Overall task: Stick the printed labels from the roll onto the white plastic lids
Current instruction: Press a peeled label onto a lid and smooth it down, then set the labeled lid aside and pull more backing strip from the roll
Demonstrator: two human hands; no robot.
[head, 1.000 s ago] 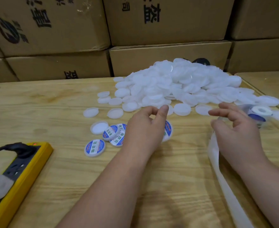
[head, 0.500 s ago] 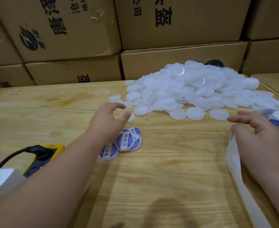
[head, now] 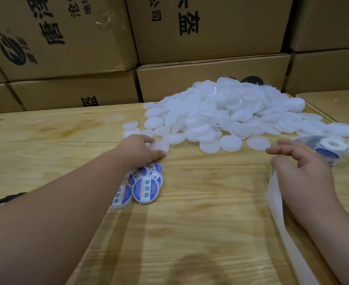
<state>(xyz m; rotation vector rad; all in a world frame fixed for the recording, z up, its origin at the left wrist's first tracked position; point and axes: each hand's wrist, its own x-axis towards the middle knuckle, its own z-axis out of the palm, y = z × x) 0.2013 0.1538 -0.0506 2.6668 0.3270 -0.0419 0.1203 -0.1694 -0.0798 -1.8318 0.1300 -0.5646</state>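
boxes [head: 206, 27] fill the wall behind the table [head: 200, 233], their tops cut off by the frame. on the table sits the pile [head: 221, 116] of white lids, its far edge hiding a dark round thing i can't make out. nearer than the pile, the left hand [head: 140, 151] has its fingers curled onto a loose lid [head: 160, 145] at the pile's near-left fringe; whether it truly grips it i cannot tell. just nearer again lie the labelled lids [head: 147, 188], partly hidden under the wrist. right of the pile, the right hand [head: 305, 173] hangs with fingers apart, covering part of the strip [head: 282, 223]. the roll [head: 330, 149] beyond it is blurred.
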